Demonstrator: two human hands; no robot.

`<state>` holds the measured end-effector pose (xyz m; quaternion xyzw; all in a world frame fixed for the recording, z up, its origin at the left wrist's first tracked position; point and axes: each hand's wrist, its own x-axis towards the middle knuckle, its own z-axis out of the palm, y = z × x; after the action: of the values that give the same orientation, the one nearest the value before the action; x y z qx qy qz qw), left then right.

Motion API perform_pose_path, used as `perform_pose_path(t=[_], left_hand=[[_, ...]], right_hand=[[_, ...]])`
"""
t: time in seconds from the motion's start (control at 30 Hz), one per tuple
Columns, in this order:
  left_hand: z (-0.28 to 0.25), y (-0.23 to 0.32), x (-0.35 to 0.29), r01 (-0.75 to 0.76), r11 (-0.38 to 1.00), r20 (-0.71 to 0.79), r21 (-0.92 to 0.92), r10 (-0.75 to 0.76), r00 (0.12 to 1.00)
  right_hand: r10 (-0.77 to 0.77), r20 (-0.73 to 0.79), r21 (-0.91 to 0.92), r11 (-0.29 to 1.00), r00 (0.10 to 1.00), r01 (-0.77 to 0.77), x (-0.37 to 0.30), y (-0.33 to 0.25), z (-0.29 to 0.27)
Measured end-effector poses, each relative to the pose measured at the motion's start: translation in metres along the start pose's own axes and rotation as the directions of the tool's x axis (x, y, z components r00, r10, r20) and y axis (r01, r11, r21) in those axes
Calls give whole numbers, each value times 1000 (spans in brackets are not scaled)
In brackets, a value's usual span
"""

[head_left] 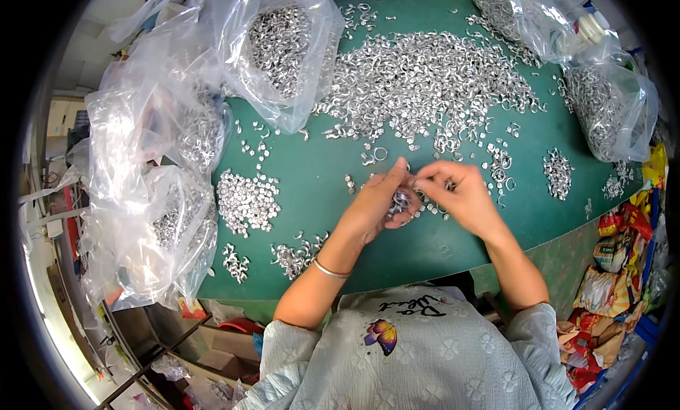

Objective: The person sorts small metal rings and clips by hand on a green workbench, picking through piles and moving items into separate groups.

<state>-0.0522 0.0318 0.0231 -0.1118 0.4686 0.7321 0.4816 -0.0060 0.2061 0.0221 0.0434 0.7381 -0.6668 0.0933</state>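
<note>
My left hand (377,199) is cupped, palm up, around a clump of small silvery metal pieces (400,200) above the near middle of the green table. Close against it, my right hand (464,194) has thumb and forefinger pinched together at the left fingertips. Whatever sits in that pinch is too small to make out. A few loose metal pieces (433,210) show just below and between the hands. Beyond them spreads a large heap of silvery ring-like pieces (432,84). One separate ring (381,154) lies between the heap and my left hand.
Clear plastic bags of metal pieces (280,49) crowd the table's left side; another bag (602,112) stands at the right. Smaller piles sit around: a round one (248,201) at left, a curved-piece one (297,255) by my left forearm, one (557,174) at right. Colourful packets (602,289) lie beyond the right edge.
</note>
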Motion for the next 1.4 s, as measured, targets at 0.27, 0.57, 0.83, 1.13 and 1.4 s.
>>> perform_pose_path(t=[0.27, 0.57, 0.83, 1.13, 1.4], left_hand=[[-18, -8, -10, -248, 891, -157, 380, 327, 932], [-48, -16, -6, -64, 772, 66, -632, 135, 989], [-20, -22, -17, -77, 678, 158, -731, 278, 948], [-27, -46, -59, -251, 681, 59, -688, 397, 916], [-44, -76, -100, -365, 645, -95, -671, 413, 906]], right_hand=[[65, -50, 89, 994, 997, -61, 11, 14, -16], [132, 91, 18, 991, 987, -134, 19, 12, -2], [323, 330, 892, 200, 887, -405, 1, 12, -11], [299, 297, 924, 149, 907, -352, -36, 15, 6], [402, 318, 919, 93, 858, -384, -59, 11, 20]])
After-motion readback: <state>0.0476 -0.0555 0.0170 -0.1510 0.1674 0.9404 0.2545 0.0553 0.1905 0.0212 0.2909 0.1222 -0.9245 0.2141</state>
